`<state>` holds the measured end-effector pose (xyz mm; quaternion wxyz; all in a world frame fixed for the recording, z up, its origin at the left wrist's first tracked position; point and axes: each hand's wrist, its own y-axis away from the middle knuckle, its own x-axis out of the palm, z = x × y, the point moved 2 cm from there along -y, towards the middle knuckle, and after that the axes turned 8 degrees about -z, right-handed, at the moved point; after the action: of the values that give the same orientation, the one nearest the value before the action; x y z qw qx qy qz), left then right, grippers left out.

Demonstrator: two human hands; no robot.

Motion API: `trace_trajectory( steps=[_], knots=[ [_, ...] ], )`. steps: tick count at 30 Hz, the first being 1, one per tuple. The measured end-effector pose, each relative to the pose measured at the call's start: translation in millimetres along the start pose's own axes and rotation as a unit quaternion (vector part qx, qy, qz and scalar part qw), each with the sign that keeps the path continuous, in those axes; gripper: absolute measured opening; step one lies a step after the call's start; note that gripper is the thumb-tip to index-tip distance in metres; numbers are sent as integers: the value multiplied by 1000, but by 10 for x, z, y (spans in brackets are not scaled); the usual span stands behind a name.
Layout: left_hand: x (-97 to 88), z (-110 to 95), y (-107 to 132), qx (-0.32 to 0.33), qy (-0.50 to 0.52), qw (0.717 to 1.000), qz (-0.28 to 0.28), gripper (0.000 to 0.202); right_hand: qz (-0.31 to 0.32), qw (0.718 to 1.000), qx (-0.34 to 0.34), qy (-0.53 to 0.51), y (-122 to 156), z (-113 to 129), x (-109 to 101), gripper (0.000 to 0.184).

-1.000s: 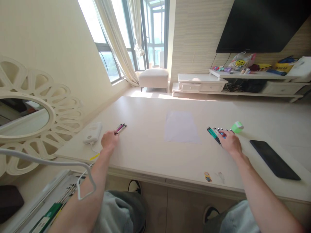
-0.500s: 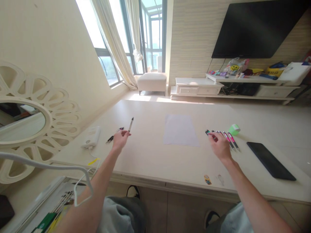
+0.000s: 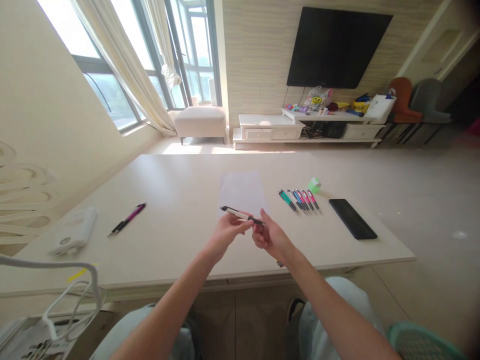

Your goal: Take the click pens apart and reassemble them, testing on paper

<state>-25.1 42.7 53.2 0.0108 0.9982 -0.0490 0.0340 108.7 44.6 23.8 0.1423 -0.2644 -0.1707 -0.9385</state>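
A white pen with black ends is held between my two hands above the table's middle, lying nearly level. My left hand pinches its barrel from below. The fingers of my right hand are closed on its dark right end, thumb raised along it. Just behind them lies a sheet of white paper, partly hidden by the hands and pen. To the right, several pens with pink and blue barrels lie side by side, with green pens at their left. A purple and black pen rests at the left.
On the white table are a black flat tablet-like slab, a small green and white object and a white device with a cable. A white curved metal tube stands at the front left. A television hangs beyond.
My left hand has carried the white pen from the left to the middle. My right hand has left the row of pens and now grips the pen's other end. The view has turned right.
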Motion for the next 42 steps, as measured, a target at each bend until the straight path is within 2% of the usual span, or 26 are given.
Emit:
trace_trajectory(
  steps=[4, 7, 10, 12, 15, 17, 19, 22, 26, 29, 32, 34, 36, 38, 39, 40, 42],
  knots=[
    [3, -36, -50, -42, 13, 999, -20, 31, -30, 999, -21, 0, -39, 52, -160, 38],
    [-16, -66, -66, -47, -39, 997, -39, 32, -71, 996, -46, 21, -76, 42, -234, 37],
    [-24, -66, -80, -25, -109, 994, -20, 39, -126, 988, -84, 14, -95, 63, -275, 37],
    [-21, -52, -81, 1, -167, 986, 18, 37, -155, 982, -107, 13, -98, 93, -291, 38],
    [-6, -21, -53, 76, -315, 945, 51, 30, -195, 962, -167, 93, -97, 129, -300, 38],
    [13, 8, -21, 137, -418, 897, 34, 27, -204, 937, -214, 184, -102, 117, -286, 40],
    [40, 49, 11, 179, -493, 851, 19, 25, -195, 922, -226, 248, -126, 58, -265, 44],
    [68, 118, 42, 197, -552, 810, 19, 24, -180, 934, -175, 254, -185, -80, -245, 50],
    [80, 172, 84, 198, -582, 789, -1, 22, -153, 970, -100, 160, -238, -222, -211, 50],
    [105, 193, 129, 174, -555, 813, 2, 26, -132, 977, -105, 129, -244, -251, -192, 48],
    [97, 190, 151, 118, -465, 878, 3, 30, -94, 980, -108, 137, -234, -254, -177, 45],
    [44, 183, 141, 39, -371, 928, 12, 34, -63, 983, -97, 145, -212, -249, -152, 43],
    [-26, 180, 127, -75, -262, 960, 64, 38, -32, 982, -90, 162, -171, -226, -111, 43],
    [-83, 169, 126, -173, -175, 958, 146, 40, -11, 975, -103, 194, -122, -172, -71, 43],
    [-107, 155, 127, -190, -156, 954, 173, 41, -9, 969, -118, 217, -99, -134, -59, 43],
    [-127, 138, 124, -179, -158, 954, 182, 41, -9, 960, -135, 244, -81, -91, -55, 43],
    [-158, 97, 110, -78, -225, 962, 133, 37, -14, 941, -166, 296, -62, -3, -71, 42]
  ],
)
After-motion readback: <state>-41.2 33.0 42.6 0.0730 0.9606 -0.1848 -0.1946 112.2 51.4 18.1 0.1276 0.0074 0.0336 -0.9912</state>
